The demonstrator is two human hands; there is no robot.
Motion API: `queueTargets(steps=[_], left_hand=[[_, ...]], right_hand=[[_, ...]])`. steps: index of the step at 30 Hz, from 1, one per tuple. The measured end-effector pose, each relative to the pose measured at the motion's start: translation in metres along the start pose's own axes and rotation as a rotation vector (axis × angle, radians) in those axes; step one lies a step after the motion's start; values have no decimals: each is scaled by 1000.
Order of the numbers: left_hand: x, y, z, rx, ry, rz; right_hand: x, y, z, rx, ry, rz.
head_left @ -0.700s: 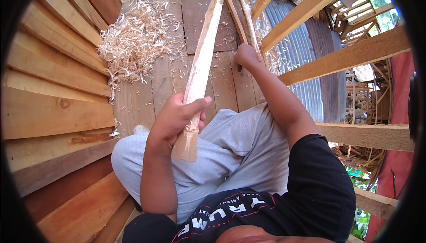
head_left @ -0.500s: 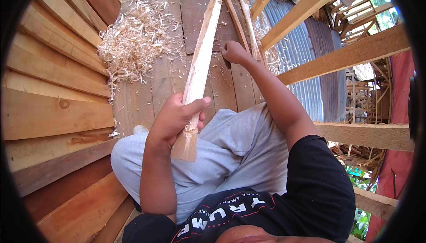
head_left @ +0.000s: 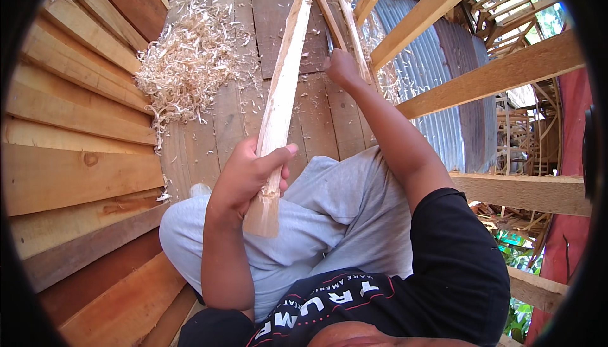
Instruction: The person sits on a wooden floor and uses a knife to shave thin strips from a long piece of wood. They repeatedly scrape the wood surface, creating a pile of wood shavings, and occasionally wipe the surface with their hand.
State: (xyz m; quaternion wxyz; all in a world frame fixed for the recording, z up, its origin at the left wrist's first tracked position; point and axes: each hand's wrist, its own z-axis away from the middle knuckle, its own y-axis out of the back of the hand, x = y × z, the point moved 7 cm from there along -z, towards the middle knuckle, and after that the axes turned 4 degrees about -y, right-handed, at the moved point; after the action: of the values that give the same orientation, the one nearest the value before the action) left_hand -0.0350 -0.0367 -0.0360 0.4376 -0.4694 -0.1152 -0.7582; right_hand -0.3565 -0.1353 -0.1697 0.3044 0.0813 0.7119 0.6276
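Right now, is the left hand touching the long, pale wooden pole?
Touching. The head view shows the left hand wrapped around the long, pale wooden pole near its lower end, thumb across the wood.

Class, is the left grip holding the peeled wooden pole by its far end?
No, the left grip wraps the peeled wooden pole close to its near end, seen against the grey trousers.

Head cam, L of side-by-side fisheye pair, looks steeply down & fwd from head height: shirt (head_left: 459, 252) v. close, 5–6 o'clock; lap (head_left: 364, 207) approx. 5; L hand (head_left: 250, 173) nr ctr, 8–9; R hand (head_left: 342, 68) farther off, 1; plank floor (head_left: 235, 122) recedes twd 11–12. Straight edges bend nr rim.
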Motion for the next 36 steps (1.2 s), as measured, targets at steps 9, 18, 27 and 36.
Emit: queueTargets(steps=[9, 18, 27, 36], left_hand=[[-3, 1, -2, -1, 8, 0], [-1, -1, -1, 6, 14, -10], [-3, 4, 1, 17, 19, -1], [1, 14, 1, -22, 16, 119]], right_hand=[[9, -11, -2, -45, -54, 71], [14, -29, -10, -158, 3, -198], [-32, 2, 17, -352, -79, -161], [-40, -27, 50, -304, 34, 134]])
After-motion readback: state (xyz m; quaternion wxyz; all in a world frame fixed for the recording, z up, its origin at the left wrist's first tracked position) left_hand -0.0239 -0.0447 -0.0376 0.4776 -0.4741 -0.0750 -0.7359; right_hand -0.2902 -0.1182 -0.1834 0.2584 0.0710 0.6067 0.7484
